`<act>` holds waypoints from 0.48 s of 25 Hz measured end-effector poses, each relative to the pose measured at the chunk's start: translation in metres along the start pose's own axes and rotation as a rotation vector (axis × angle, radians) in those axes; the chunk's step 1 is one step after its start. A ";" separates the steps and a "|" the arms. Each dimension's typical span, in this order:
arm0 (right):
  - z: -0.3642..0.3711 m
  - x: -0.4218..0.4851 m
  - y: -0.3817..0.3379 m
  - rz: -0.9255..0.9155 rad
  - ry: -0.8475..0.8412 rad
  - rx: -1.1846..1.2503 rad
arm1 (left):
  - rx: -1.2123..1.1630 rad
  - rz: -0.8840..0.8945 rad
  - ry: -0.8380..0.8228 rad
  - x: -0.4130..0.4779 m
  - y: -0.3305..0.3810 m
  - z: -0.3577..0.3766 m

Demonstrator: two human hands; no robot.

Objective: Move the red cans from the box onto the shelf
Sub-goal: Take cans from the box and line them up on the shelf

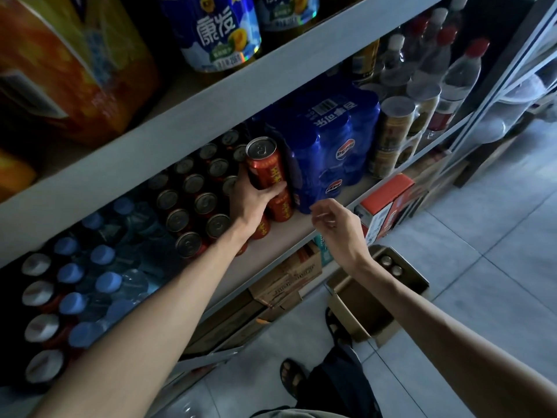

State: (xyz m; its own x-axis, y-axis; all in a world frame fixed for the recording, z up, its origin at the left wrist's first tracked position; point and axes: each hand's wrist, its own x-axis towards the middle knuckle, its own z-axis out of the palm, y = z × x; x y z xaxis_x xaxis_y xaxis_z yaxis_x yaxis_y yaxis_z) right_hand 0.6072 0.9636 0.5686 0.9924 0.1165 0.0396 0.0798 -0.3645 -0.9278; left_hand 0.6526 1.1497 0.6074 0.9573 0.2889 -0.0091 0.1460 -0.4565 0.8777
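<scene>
At the middle shelf [193, 122] of a crowded store rack, a person's left hand [251, 196] wraps its fingers round a red can [263, 167], tilted and raised above the row beneath it, apparently to be set as a second layer on the cans already standing there. The can sits hard against a blue shrink-wrapped pack of cola [328, 146] at three o'clock from it, which leaves only a narrow slot and may explain the angled approach. More red cans [193, 203], tops up, fill the shelf toward nine o'clock, packed tight to use the space. The right hand [334, 227] hangs free at five o'clock from the held can, fingers loosely curled and holding nothing, seemingly between trips. Down at five o'clock on the tiled floor [482, 267], the open cardboard box [355, 306] stands by the person's sandalled feet, within easy reach; at least two can tops show at its far end, so the job looks well advanced but unfinished. Water bottles [99, 276] with blue caps crowd the shelf toward eight o'clock.
</scene>
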 end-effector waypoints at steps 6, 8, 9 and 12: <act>-0.001 -0.002 -0.003 -0.027 -0.047 -0.041 | 0.030 -0.019 -0.041 -0.007 0.006 -0.005; -0.001 -0.002 -0.004 -0.020 -0.067 -0.051 | 0.068 -0.032 -0.051 -0.010 0.007 -0.013; -0.002 -0.003 -0.004 -0.018 -0.086 -0.072 | 0.084 -0.039 -0.062 -0.012 0.007 -0.018; -0.008 -0.010 0.001 0.001 -0.139 -0.133 | 0.129 -0.064 -0.044 -0.026 0.008 -0.032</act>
State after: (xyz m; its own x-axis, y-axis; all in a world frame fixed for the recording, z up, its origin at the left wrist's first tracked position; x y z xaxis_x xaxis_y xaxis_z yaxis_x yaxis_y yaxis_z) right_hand 0.5977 0.9551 0.5705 0.9707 0.2391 -0.0218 0.0993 -0.4822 -0.8704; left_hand 0.6206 1.1657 0.6302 0.9547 0.2846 -0.0866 0.2351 -0.5435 0.8058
